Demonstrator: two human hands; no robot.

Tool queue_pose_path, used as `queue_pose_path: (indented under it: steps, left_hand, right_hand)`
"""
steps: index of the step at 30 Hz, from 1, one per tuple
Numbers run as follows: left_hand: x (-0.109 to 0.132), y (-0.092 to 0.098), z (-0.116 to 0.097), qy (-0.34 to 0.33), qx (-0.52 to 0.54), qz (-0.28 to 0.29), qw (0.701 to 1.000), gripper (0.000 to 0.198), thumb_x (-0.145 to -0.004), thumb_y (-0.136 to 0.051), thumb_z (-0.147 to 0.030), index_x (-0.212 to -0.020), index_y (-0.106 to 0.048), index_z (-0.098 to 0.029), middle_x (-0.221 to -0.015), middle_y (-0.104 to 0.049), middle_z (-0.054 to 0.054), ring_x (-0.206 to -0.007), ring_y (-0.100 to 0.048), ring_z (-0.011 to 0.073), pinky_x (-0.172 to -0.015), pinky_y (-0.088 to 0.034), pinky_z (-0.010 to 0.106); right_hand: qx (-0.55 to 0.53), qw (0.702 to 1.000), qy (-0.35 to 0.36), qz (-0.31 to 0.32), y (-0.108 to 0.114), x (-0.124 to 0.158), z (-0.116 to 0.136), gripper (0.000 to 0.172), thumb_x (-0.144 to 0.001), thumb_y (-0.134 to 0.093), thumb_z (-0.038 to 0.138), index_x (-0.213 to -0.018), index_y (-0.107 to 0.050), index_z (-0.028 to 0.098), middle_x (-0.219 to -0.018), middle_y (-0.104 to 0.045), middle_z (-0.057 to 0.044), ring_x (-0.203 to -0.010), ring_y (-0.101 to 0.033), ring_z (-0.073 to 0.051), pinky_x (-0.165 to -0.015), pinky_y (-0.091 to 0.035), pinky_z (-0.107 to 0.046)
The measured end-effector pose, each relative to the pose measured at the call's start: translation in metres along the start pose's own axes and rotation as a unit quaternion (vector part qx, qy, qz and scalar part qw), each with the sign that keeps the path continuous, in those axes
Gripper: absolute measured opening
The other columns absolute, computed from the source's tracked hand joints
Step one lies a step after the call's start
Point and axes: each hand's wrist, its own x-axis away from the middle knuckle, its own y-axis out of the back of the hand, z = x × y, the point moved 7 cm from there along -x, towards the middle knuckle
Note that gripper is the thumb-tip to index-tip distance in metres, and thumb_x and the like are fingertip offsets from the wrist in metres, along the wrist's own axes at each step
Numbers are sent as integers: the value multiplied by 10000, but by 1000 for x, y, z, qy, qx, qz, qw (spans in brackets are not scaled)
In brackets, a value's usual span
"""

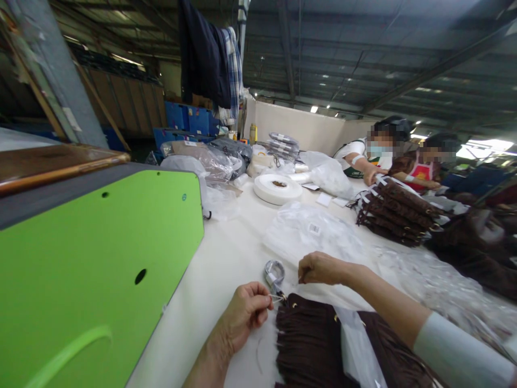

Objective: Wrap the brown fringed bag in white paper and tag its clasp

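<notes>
In the head view a dark brown fringed fabric piece [302,337] with small metal eyelets lies on the table, a band of translucent plastic [359,350] across it. My left hand [246,312] pinches a thin pale string [277,297] at the piece's upper left corner. Just beyond that corner sits a grey coiled cord [274,274] with a clear wrap around it. My right hand [321,268] hovers above the piece's far edge, fingers curled and pressed together; whatever they hold is too small to make out.
A clear plastic bag [299,229] with a barcode label lies beyond my hands. Farther back is a white tape roll [278,189]. A green panel [100,258] stands at left. Co-workers sit at right behind a stack of brown fringed pieces [398,213].
</notes>
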Motion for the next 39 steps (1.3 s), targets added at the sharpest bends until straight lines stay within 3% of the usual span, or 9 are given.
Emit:
queue_pose_path:
  steps: [4, 11, 15, 20, 24, 27, 30, 34, 39]
  left_hand:
    - [0, -3, 5, 3, -27, 5, 1000, 198, -525, -660, -240, -621, -518, -140, -442, -458, -63, -349, -345, 26, -363, -156, 175]
    - [1, -3, 2, -2, -18, 5, 1000, 203, -510, -642, -256, -620, -522, -135, -528, -538, -30, -352, -362, 22, -364, -164, 181]
    - [2, -3, 0, 2, -3, 6, 1000, 200, -496, -633, -259, -592, -507, -138, -504, -525, -34, -338, -352, 19, -363, -152, 185]
    - [3, -2, 0, 10, 26, 13, 1000, 213, -509, -629, -272, -608, -489, -145, -526, -548, -24, -335, -351, 15, -367, -131, 189]
    - [5, -4, -1, 12, 41, 24, 999, 231, -508, -638, -285, -609, -481, -149, -528, -559, -17, -323, -341, 14, -364, -130, 193]
    - [6, -4, -1, 13, 42, 25, 999, 230, -507, -640, -279, -608, -479, -149, -523, -566, -12, -321, -352, 17, -362, -137, 190]
    - [6, -5, -1, 12, 37, 26, 999, 227, -508, -638, -271, -613, -479, -148, -518, -571, -9, -324, -366, 20, -359, -150, 184]
    - [7, -8, 1, 13, 25, 29, 999, 248, -520, -646, -280, -636, -466, -154, -521, -571, -11, -332, -370, 20, -349, -162, 170]
    - [12, -24, 6, 8, -6, 55, 998, 380, -572, -694, -326, -839, -476, -164, -531, -590, -14, -335, -410, 45, -331, -198, 154]
  right_hand:
    - [13, 1000, -12, -2, 11, 11, 8, 186, -644, -580, 80, -739, -700, 187, -757, -708, -13, -731, -628, -163, -619, -403, -221]
    - [-67, 997, -48, -11, 11, 26, 6, 190, -583, -561, 63, -688, -667, 180, -692, -664, 0, -660, -568, -139, -595, -365, -224]
    - [-206, 975, -77, 23, -2, 34, -3, 228, -534, -584, 132, -750, -654, 151, -668, -632, 12, -593, -526, -112, -538, -378, -202]
    - [-375, 922, -71, 66, -24, 44, -1, 386, -516, -632, 298, -862, -650, 128, -734, -624, 2, -614, -518, -95, -574, -399, -200]
    - [-435, 892, -75, 99, -47, 50, 3, 430, -478, -663, 361, -831, -657, 116, -718, -622, -7, -596, -518, -90, -560, -392, -199]
    - [-437, 889, -87, 107, -58, 53, 5, 386, -448, -683, 329, -770, -655, 119, -663, -615, 1, -554, -515, -93, -516, -380, -199]
    - [-410, 905, -93, 70, -54, 54, 6, 263, -460, -661, 256, -689, -633, 130, -596, -594, 19, -508, -492, -90, -485, -365, -203]
    - [-349, 932, -88, -38, -29, 53, 7, 68, -538, -556, 176, -601, -574, 155, -500, -522, 49, -461, -426, -77, -458, -316, -201]
    - [-305, 942, -76, -117, -21, 53, 21, 125, -565, -542, 150, -683, -581, 154, -603, -567, 26, -564, -493, -108, -512, -357, -212]
